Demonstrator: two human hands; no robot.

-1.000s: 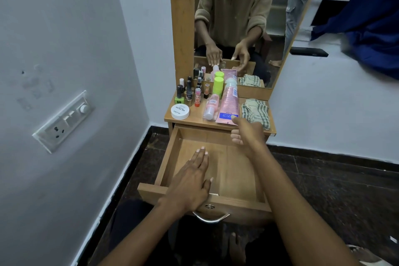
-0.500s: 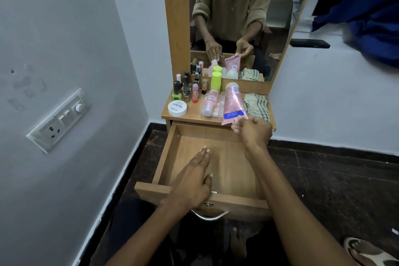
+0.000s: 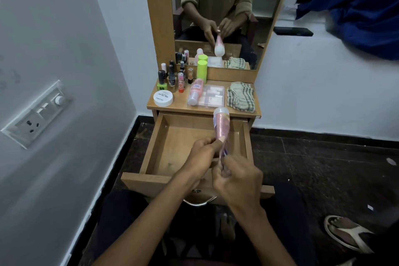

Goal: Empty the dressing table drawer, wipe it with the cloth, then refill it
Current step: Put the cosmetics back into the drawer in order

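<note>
The wooden drawer [image 3: 151,151] stands pulled out with nothing inside it. Above it I hold a pink tube [image 3: 220,125] with a white cap, cap pointing away from me. My left hand [image 3: 203,157] pinches the tube's middle. My right hand [image 3: 237,179] grips its flat crimped end. A checked cloth [image 3: 241,96] lies folded on the right of the dressing table top [image 3: 183,107]. On the top also stand several nail polish bottles [image 3: 170,77], a green can [image 3: 201,71], a white round jar [image 3: 163,98], a pink bottle [image 3: 195,90] and a clear plastic box [image 3: 212,96].
A mirror [image 3: 218,13] rises behind the table top. A grey wall with a switch plate [image 3: 36,114] is close on the left. Dark tiled floor lies to the right, with a sandalled foot [image 3: 347,233]. Blue fabric [image 3: 356,6] hangs at the upper right.
My right hand lifted the pink tube off the table top and brought it back over the drawer. My left hand rose from the drawer floor and took hold of the tube too.
</note>
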